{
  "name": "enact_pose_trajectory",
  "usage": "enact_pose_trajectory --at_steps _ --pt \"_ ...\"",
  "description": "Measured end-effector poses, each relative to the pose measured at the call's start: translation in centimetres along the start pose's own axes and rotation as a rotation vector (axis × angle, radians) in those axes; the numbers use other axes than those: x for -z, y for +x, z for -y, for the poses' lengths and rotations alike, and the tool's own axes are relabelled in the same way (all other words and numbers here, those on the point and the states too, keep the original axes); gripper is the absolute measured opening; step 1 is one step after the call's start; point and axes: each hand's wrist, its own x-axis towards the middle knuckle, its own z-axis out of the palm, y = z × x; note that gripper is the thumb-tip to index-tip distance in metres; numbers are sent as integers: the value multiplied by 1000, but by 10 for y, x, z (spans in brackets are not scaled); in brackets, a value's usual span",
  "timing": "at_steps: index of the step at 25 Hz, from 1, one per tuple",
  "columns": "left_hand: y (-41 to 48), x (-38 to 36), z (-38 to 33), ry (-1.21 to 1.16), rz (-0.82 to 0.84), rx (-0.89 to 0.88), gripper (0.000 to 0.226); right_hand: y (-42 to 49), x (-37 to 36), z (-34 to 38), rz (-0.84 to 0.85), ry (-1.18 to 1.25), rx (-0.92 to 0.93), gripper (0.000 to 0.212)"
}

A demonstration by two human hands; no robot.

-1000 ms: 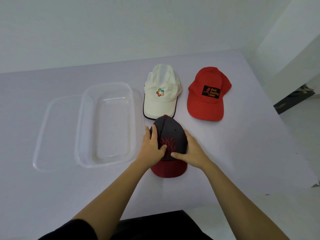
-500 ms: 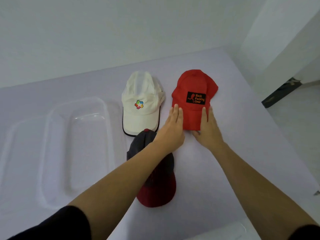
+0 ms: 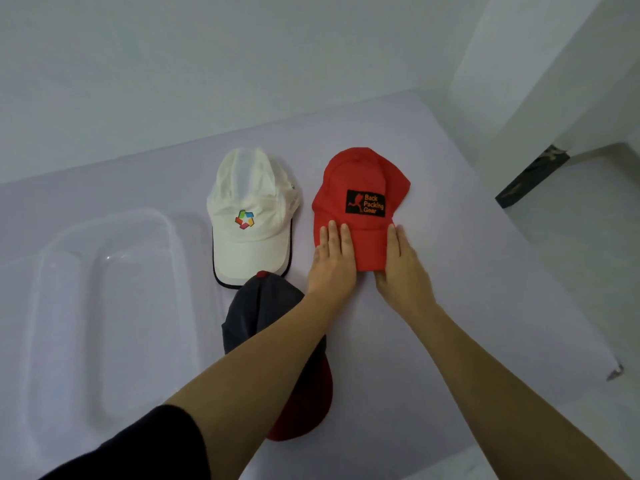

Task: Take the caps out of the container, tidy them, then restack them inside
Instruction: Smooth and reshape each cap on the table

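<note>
- The red cap point(image 3: 356, 188) lies flat on the pale table point(image 3: 485, 306), brim towards the person, with a black patch on its front that reads "Back Packing Gear" in orange; it sits just to the right of the white cap point(image 3: 252, 216), a narrow strip of table between them.
- The left hand point(image 3: 332, 265) rests palm down on the left part of the red brim; its fingers are straight and close together, pressing flat and curled round nothing.
- The right hand point(image 3: 401, 268) lies along the right edge of the same brim, fingers stretched out against it; the thumb sits at the brim's front edge (whether it slips under the cloth, I cannot tell).
- The white cap has a coloured star-like logo and a dark-edged brim, which also points towards the person.
- The dark cap point(image 3: 263, 306) lies nearest the person, grey crown with a red button on top and a red brim; the button meets the edge of the white brim, and the left forearm crosses over much of the crown.
- The clear container point(image 3: 173, 233) stands on the table left of the caps, blurred in this view; all three caps lie outside it.
- A dark sleeve point(image 3: 149, 445) covers the left upper arm.
</note>
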Motion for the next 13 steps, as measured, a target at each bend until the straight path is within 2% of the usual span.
enact_pose_trajectory --at_steps 3,7,9,13 --pt "-5 -2 -4 -21 -142 -68 51 6 9 -5 -63 -38 -1 58" --pt "-12 17 -20 -130 -94 55 61 -6 17 -2 -205 -131 133 66" --pt "-17 19 -27 -143 -136 70 60 -11 25 4 -236 -29 120 62" --pt "-28 24 -37 -242 -155 72 59 -27 31 26 -273 293 -37 53"
